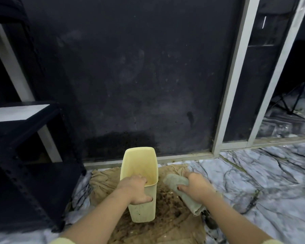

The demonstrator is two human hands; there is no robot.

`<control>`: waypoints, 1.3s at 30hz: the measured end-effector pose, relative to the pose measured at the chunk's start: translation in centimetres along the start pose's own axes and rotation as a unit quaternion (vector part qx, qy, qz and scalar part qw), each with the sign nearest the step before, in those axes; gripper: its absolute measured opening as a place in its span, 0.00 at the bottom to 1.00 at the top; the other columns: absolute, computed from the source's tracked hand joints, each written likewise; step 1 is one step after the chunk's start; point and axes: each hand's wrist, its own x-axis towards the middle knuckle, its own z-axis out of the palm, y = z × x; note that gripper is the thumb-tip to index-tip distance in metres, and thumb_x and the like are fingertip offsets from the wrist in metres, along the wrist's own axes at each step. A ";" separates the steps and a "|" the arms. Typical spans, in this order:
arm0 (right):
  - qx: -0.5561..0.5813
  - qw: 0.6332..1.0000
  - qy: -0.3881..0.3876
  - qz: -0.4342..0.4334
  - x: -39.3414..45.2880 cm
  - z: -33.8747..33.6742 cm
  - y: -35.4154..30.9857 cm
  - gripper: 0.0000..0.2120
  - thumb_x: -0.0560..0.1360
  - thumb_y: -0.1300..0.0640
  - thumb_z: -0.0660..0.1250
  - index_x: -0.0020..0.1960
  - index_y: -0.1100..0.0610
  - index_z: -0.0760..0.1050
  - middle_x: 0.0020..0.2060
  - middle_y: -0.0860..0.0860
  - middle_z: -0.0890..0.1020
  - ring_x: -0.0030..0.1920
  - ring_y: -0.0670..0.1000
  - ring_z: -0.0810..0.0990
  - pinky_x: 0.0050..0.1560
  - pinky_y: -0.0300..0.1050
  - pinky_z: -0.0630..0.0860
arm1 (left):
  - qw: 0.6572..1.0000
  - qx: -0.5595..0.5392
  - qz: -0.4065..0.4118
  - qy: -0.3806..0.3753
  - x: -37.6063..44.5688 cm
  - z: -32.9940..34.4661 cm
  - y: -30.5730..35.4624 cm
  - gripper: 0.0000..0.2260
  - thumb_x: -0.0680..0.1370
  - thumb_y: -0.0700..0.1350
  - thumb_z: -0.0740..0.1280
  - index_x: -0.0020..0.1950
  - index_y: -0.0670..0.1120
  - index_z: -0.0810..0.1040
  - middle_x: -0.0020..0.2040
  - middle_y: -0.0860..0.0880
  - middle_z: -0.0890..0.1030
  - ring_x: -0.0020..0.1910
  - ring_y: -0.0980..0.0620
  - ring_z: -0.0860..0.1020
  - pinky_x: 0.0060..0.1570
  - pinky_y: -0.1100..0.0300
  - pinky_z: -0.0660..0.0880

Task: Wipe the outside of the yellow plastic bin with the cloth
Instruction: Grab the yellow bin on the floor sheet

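Head view. A black metal shelving unit (30,173) was observed at the left, its near post standing close to the left edge of a brown ground sheet (165,224) spread over the marble-patterned floor (262,182). A dark wall panel (130,76) was noted directly behind the sheet, and a white-framed sliding door (236,81) to the right of it. Loose dirt and debris were seen scattered over the middle of the sheet, just right of the bin's base. A dark cord (250,203) was noted lying on the floor beyond the sheet's right edge.

The yellow plastic bin (141,175) was found standing on the sheet near its middle, tilted away toward the wall, with its open mouth facing up. The left hand (134,189) was clenched over the bin's near rim, fingers hooked inside the mouth and the thumb pressed into a slot in the near outer wall. Specks of dirt were recorded on that wall below the thumb.

The right hand (195,189) was closed around a folded grey-green cloth (180,189), held just beside the bin's right side. Whether the cloth touched the bin could not be determined; a narrow gap appeared between them. One end of the cloth hung below the wrist, over the sheet.
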 end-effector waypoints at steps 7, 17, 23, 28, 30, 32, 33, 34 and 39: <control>0.059 0.998 -0.035 0.014 2.8 3.0 1.3 0.18 0.71 0.44 0.63 0.55 0.53 0.74 0.44 0.52 0.81 0.44 0.52 0.80 0.45 0.48 0.78 | 0.999 -0.028 0.018 0.004 4.1 2.2 1.0 0.24 0.75 0.55 0.62 0.68 0.47 0.68 0.67 0.48 0.72 0.63 0.47 0.72 0.59 0.52 0.73; 0.192 0.979 -0.062 -0.033 7.8 9.7 0.9 0.07 0.72 0.50 0.65 0.39 0.50 0.69 0.36 0.46 0.75 0.41 0.49 0.75 0.40 0.43 0.70 | 0.994 -0.085 0.008 0.062 9.7 4.7 1.1 0.15 0.79 0.48 0.57 0.64 0.46 0.72 0.61 0.47 0.75 0.58 0.46 0.75 0.53 0.54 0.73; 0.287 0.957 0.000 -0.029 9.1 13.1 -0.4 0.06 0.73 0.51 0.65 0.42 0.52 0.72 0.36 0.45 0.76 0.40 0.48 0.76 0.42 0.43 0.72 | 0.987 -0.107 -0.005 0.121 10.0 6.3 0.3 0.15 0.79 0.50 0.56 0.61 0.46 0.73 0.57 0.47 0.77 0.55 0.47 0.76 0.50 0.54 0.73; 0.354 0.934 0.038 -0.001 9.2 14.8 -0.9 0.07 0.73 0.52 0.66 0.43 0.55 0.76 0.38 0.50 0.80 0.40 0.46 0.78 0.37 0.36 0.71 | 0.973 -0.125 0.000 0.193 10.1 7.4 -0.4 0.13 0.79 0.50 0.56 0.58 0.46 0.73 0.53 0.48 0.77 0.55 0.49 0.74 0.49 0.59 0.69; 0.361 0.931 0.054 -0.008 9.4 15.1 -1.6 0.07 0.73 0.52 0.67 0.44 0.56 0.76 0.39 0.51 0.80 0.40 0.46 0.78 0.36 0.34 0.70 | 0.966 -0.137 -0.001 0.221 10.2 7.4 -0.9 0.12 0.79 0.48 0.56 0.56 0.45 0.73 0.52 0.48 0.76 0.54 0.49 0.73 0.48 0.60 0.67; 0.363 0.929 0.070 -0.022 9.6 15.1 -2.6 0.07 0.73 0.52 0.67 0.44 0.56 0.76 0.40 0.51 0.80 0.41 0.45 0.77 0.37 0.32 0.70 | 0.955 -0.158 0.007 0.251 10.3 7.3 -1.9 0.09 0.78 0.46 0.57 0.50 0.44 0.74 0.46 0.48 0.75 0.51 0.48 0.73 0.47 0.59 0.66; 0.365 0.927 0.078 -0.034 9.7 14.9 -3.2 0.07 0.73 0.52 0.67 0.44 0.56 0.76 0.40 0.50 0.80 0.41 0.44 0.77 0.37 0.32 0.70 | 0.949 -0.173 0.011 0.264 10.4 7.2 -2.6 0.07 0.77 0.45 0.58 0.46 0.44 0.73 0.43 0.49 0.73 0.48 0.49 0.72 0.45 0.59 0.66; 0.369 0.924 0.086 -0.047 9.8 14.8 -3.8 0.06 0.73 0.52 0.67 0.44 0.55 0.75 0.40 0.50 0.79 0.41 0.43 0.77 0.37 0.31 0.70 | 0.942 -0.189 0.011 0.278 10.3 7.0 -3.3 0.06 0.76 0.44 0.59 0.42 0.44 0.71 0.40 0.50 0.71 0.44 0.49 0.71 0.43 0.59 0.65; 0.384 0.910 0.113 -0.108 9.9 14.4 -6.2 0.06 0.73 0.53 0.68 0.46 0.54 0.75 0.42 0.47 0.79 0.44 0.42 0.76 0.41 0.30 0.71 | 0.907 -0.247 0.002 0.341 9.3 6.8 -6.2 0.10 0.76 0.44 0.60 0.47 0.41 0.79 0.41 0.48 0.79 0.43 0.50 0.74 0.44 0.57 0.71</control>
